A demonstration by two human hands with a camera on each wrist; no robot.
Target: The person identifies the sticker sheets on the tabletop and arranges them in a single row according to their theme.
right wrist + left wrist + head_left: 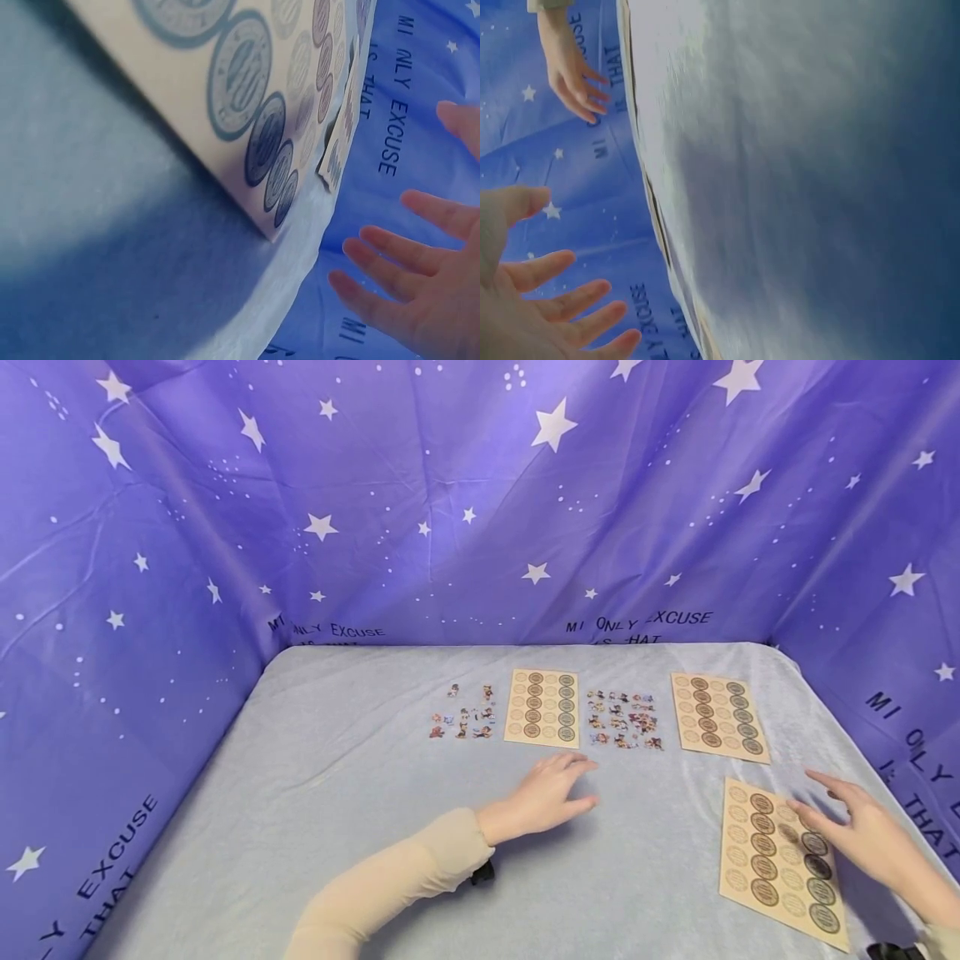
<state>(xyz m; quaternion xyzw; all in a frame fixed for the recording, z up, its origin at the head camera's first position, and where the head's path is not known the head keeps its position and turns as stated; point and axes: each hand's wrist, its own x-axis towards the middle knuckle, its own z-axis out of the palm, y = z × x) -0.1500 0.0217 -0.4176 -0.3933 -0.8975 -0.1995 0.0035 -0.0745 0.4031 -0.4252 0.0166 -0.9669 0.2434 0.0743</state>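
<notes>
My right hand (862, 831) hovers with spread fingers over the near sticker sheet (780, 860), a tan sheet with columns of pale, brown and grey round stamps. In the right wrist view the same sheet (187, 97) lies beyond bare fingers (405, 262) that hold nothing. Over the middle of the table my left hand (542, 796) reaches with loosely straight fingers and is empty. Just beyond it lie a group of small cartoon character stickers (621, 720) and a second tan sheet (542, 708). The left wrist view shows the left hand (555, 307) with its fingers apart.
A third tan sheet (720, 718) lies at the back right. Another group of small cartoon stickers (463, 714) is left of the middle sheet. A pale blue cloth (315, 818) covers the table, and purple star-printed curtains (427, 485) stand around it.
</notes>
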